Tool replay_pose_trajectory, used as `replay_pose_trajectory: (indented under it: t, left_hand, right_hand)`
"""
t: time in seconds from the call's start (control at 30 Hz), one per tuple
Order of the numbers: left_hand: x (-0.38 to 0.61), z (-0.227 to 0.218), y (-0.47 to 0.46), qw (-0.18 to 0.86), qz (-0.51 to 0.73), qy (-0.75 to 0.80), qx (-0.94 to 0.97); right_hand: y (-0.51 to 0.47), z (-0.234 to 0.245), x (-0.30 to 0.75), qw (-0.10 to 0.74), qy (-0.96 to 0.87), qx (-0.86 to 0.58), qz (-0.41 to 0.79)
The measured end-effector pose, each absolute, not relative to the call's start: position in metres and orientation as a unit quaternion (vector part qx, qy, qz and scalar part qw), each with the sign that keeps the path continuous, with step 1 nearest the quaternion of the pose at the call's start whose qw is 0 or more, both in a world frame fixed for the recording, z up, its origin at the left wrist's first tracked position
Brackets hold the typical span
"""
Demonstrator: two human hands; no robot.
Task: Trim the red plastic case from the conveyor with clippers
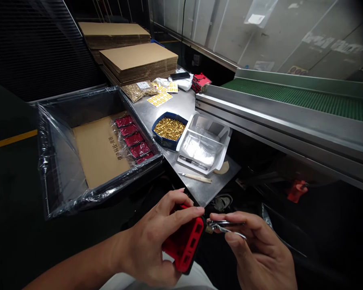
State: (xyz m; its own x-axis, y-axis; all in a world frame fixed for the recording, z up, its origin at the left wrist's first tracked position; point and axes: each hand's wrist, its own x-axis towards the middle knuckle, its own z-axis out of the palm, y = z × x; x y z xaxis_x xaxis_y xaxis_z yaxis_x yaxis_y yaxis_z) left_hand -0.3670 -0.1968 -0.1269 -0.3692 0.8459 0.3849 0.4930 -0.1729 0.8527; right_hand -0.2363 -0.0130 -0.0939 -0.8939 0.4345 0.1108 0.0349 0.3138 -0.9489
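The left hand [149, 239] grips a red and black plastic case [184, 243] tightly, just in front of the steel worktop [199, 189]. The right hand [255, 251] pinches thin, shiny metal tweezers [226, 225] just beside the case. If a grip slips, either one could fall.

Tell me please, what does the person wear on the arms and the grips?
Both grips are bare hands, the left hand and the right hand: no glove or ring shows. The left forearm is bare, with no sleeve in view. White cloth, perhaps clothing, shows below them.
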Motion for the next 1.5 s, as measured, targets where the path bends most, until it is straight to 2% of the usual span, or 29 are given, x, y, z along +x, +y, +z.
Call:
replay_pose_trajectory:
  t: [0.13,0.4,0.57,0.8,1.3,1.5]
  left_hand:
    - [-0.367,-0.127,-0.197,0.163,0.546,0.625,0.535]
    - [-0.367,-0.127,-0.196,0.133,0.550,0.621,0.543]
    - [-0.367,-0.131,-0.196,0.126,0.556,0.615,0.545]
    - [-0.368,-0.127,-0.198,0.126,0.534,0.626,0.554]
    - [-0.369,-0.125,-0.199,0.136,0.495,0.643,0.569]
    - [-0.369,-0.125,-0.197,0.138,0.491,0.648,0.566]
  right_hand:
    - [-0.014,-0.097,-0.235,0.159,-0.768,-0.173,0.596]
    - [-0.010,-0.103,-0.229,0.183,-0.757,-0.190,0.598]
    - [-0.012,-0.097,-0.233,0.175,-0.795,-0.141,0.563]
    - [-0.013,-0.094,-0.237,0.216,-0.823,-0.126,0.509]
    - [0.007,-0.095,-0.228,0.154,-0.911,-0.029,0.381]
    - [0.012,-0.088,-0.231,0.144,-0.918,0.022,0.369]
